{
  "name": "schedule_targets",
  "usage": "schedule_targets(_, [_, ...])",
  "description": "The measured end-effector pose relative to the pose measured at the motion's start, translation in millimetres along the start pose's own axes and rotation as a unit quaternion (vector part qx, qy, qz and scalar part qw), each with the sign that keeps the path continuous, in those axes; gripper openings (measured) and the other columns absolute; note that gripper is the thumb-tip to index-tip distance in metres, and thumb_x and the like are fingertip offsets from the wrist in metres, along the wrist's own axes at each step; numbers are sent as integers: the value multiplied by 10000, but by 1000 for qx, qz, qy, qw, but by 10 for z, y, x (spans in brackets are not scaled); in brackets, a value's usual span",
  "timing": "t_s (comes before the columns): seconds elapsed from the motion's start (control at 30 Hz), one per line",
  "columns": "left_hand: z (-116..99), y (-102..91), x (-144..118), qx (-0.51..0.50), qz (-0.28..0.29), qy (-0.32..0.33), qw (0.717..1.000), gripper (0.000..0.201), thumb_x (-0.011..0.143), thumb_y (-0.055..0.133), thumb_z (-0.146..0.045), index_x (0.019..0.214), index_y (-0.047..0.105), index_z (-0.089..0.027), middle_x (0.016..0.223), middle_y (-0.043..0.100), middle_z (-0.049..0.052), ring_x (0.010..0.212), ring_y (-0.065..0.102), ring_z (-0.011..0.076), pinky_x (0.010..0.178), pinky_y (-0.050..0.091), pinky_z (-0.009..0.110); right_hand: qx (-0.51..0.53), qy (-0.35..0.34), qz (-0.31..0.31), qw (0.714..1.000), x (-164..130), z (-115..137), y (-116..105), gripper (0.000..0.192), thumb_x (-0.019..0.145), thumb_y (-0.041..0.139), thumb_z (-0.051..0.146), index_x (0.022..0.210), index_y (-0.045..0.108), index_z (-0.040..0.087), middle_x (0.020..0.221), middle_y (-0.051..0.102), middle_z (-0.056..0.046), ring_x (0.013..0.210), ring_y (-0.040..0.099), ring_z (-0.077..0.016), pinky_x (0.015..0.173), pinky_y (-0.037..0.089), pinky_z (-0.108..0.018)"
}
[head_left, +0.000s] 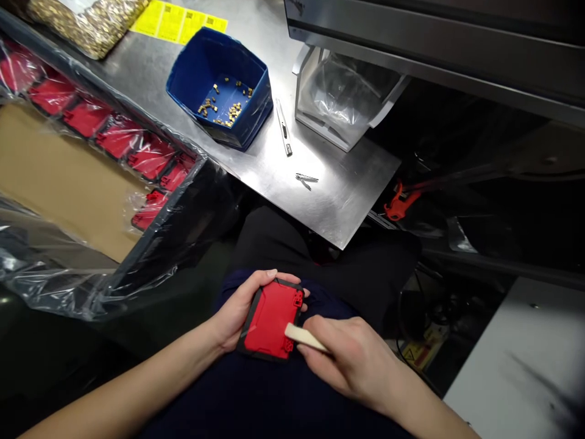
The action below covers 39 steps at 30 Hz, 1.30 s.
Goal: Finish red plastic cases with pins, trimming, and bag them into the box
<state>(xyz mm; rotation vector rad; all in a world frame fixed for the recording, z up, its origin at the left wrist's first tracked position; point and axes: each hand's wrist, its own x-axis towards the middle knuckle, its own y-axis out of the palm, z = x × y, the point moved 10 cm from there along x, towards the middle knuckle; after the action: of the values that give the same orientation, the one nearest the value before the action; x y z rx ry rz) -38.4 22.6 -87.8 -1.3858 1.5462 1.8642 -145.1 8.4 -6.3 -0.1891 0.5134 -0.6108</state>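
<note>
A red plastic panel with a black border lies face up over my lap. My left hand is closed around it, thumb along the top edge and fingertips showing at the far side. In my right hand I grip a flat cream-coloured stick-like tool between thumb and fingers. The tool's blunt end meets the panel's right edge, close to the cut-out detail at its lower right corner. The rest of the tool is hidden inside my right hand.
A metal table carries a blue bin with small brass pieces, a utility knife, nail clippers and a white tray. On the left, a plastic-lined crate holds several red panels. An orange-handled tool is at right.
</note>
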Motion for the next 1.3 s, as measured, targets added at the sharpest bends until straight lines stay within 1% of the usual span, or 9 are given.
schedule_targets(0.1, [0,-29,22,40,-6,17,999,405,966,534,-439,1150,705,-121,1155,764,212,984,743,313,889,579,421,-35,-1,-2,999,85,16,43,189,1067,434,349,981,557,235,831,682,-27,653,605,-171,573,340,-297])
schedule_targets(0.2, [28,-54,39,51,-13,12,999,400,967,521,-438,1117,716,-122,1141,771,203,934,749,291,842,588,390,-45,25,-9,999,119,-17,30,173,1067,437,353,1013,558,241,839,703,-30,670,644,-182,580,346,-287])
schedule_targets(0.37, [54,-52,69,54,3,6,999,428,959,521,-456,1132,719,-118,1134,769,200,924,740,293,838,583,393,-51,45,-18,998,119,3,12,191,1066,432,358,921,491,249,742,668,7,568,597,-155,534,293,-283])
schedule_targets(0.57, [41,-50,90,69,5,13,997,429,948,519,-448,1111,730,-111,1103,771,199,907,732,295,844,575,396,-59,52,-15,997,119,43,31,120,1038,468,262,919,480,248,745,676,30,581,615,-139,540,291,-272])
schedule_targets(0.73, [58,-49,95,75,-1,9,997,422,941,526,-451,1090,735,-116,1093,771,194,928,726,306,849,569,402,-61,65,-21,996,92,23,6,153,1058,459,326,925,473,252,761,683,31,606,639,-141,551,303,-268])
schedule_targets(0.93, [77,-47,104,84,-4,1,996,439,912,573,-478,1086,740,-111,1069,774,187,913,724,291,866,566,389,-62,63,1,996,71,38,16,147,1053,465,314,928,508,248,766,688,25,606,642,-142,544,301,-267])
schedule_targets(1.07, [100,-42,107,67,-2,-14,998,442,881,609,-496,1085,737,-125,1070,775,181,864,727,285,802,576,376,-45,78,16,996,47,18,25,122,1062,450,309,1001,541,256,765,691,29,610,648,-141,547,315,-257])
schedule_targets(1.17, [95,-31,115,64,3,-15,998,440,864,641,-494,1056,745,-112,1034,777,177,863,725,271,807,574,347,-59,65,26,996,74,38,29,141,1051,470,314,939,527,250,756,689,25,607,646,-148,550,312,-265])
schedule_targets(1.3, [164,-88,121,39,-17,-50,998,432,883,622,-523,1030,748,-136,882,772,117,681,686,207,632,553,284,-50,90,12,995,111,-52,-41,198,1077,438,357,952,545,248,764,692,18,623,654,-148,564,336,-255])
